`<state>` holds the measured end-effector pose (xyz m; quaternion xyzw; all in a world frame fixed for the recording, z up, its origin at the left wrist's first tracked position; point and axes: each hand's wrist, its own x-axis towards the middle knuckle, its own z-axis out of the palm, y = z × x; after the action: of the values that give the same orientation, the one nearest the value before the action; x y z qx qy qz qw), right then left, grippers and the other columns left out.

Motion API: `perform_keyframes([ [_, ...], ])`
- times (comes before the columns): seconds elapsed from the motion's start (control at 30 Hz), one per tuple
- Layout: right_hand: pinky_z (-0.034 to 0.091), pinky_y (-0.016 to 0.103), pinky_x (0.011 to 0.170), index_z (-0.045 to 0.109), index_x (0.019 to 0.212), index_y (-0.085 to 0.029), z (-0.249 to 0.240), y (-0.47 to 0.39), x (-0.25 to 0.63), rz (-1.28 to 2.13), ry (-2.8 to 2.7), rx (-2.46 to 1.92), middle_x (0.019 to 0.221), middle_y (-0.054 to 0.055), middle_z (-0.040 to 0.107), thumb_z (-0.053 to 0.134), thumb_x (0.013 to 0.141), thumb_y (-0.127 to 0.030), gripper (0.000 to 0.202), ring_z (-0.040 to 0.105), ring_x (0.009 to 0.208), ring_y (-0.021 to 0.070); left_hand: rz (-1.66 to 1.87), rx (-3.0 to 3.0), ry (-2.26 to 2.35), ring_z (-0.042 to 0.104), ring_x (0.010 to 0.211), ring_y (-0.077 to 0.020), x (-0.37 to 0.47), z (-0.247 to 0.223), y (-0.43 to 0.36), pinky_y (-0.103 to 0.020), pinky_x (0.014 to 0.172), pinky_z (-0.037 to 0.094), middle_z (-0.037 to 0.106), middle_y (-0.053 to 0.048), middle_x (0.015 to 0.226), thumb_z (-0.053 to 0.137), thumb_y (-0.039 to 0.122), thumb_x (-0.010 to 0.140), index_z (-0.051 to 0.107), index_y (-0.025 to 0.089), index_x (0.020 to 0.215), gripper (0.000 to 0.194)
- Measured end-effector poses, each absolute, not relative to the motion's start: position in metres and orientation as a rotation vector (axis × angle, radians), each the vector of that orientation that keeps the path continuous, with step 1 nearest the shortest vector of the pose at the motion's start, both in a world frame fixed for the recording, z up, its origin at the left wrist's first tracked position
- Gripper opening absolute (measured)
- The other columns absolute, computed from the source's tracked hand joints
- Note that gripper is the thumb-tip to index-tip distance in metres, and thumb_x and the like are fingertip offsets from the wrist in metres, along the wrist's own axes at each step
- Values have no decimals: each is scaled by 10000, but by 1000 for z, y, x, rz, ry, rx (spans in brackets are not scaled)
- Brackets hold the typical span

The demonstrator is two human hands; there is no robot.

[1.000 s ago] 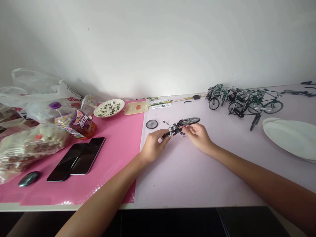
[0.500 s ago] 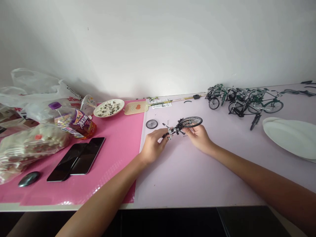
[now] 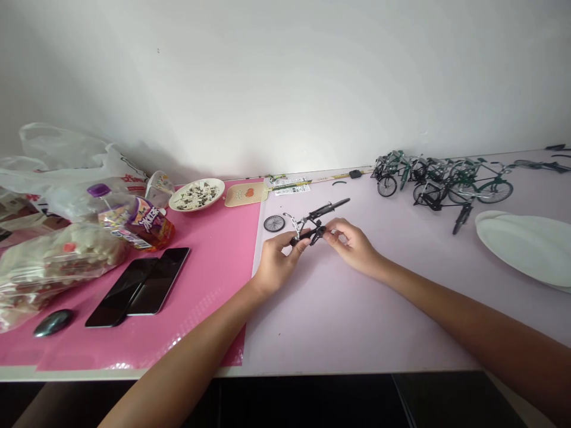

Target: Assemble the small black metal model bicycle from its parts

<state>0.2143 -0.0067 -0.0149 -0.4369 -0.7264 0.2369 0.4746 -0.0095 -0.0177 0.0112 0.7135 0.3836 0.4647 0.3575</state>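
Between my hands is a small black and silver model bicycle (image 3: 317, 221), tilted, with one wheel fitted and seen nearly edge-on. My left hand (image 3: 275, 261) pinches its left end below the silver handlebar. My right hand (image 3: 354, 245) has thumb and fingers closed on the black lower part at the right; the exact contact is partly hidden by the fingers. A loose spoked wheel (image 3: 273, 223) with a black tyre lies flat just beyond my left hand. Farther back lies a thin black curved piece (image 3: 339, 183).
Several assembled model bicycles (image 3: 446, 178) stand at the back right, near white plates (image 3: 526, 249). To the left, on the pink mat (image 3: 200, 285), are two phones (image 3: 156, 282), a mouse (image 3: 53, 323), a drink bottle (image 3: 138, 220), a bowl of small pieces (image 3: 196, 195) and plastic bags (image 3: 66, 172).
The model bicycle has been turned, so its wheel now shows edge-on instead of broad side up. My right hand has shifted slightly left along it; my left hand stays in place.
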Motion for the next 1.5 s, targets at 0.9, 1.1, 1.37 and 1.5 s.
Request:
perform_keyframes([
  [0.9,503,349,768,626,867,-247,-8,-13,211,638,-1883,-1160,883,27,672,567,958,-368,163,609,836,206,1083,1280,860,740,942,-230,-9,3,-4,-379,911,571,802,-126,1080,850,555,785,788,146,1085,511],
  [1.1,519,358,768,654,891,-251,-5,-13,213,570,-1903,-1126,905,42,695,562,990,-379,187,632,859,213,1075,1282,854,737,939,-224,-10,3,-3,-368,904,568,799,-129,1088,839,552,798,782,137,1074,501],
  [1.37,503,427,835,665,902,-257,1,6,246,96,-1869,-1145,868,67,709,579,985,-285,123,633,909,270,1119,1270,879,744,935,-219,-18,3,8,-372,897,574,784,-121,1087,843,568,788,768,150,1104,529],
  [1.5,483,462,877,671,863,-258,-6,20,264,20,-1893,-1210,870,65,731,604,965,-269,122,614,908,285,1191,1266,919,755,958,-235,-27,15,18,-396,906,589,778,-136,1110,844,549,797,755,136,1099,520],
])
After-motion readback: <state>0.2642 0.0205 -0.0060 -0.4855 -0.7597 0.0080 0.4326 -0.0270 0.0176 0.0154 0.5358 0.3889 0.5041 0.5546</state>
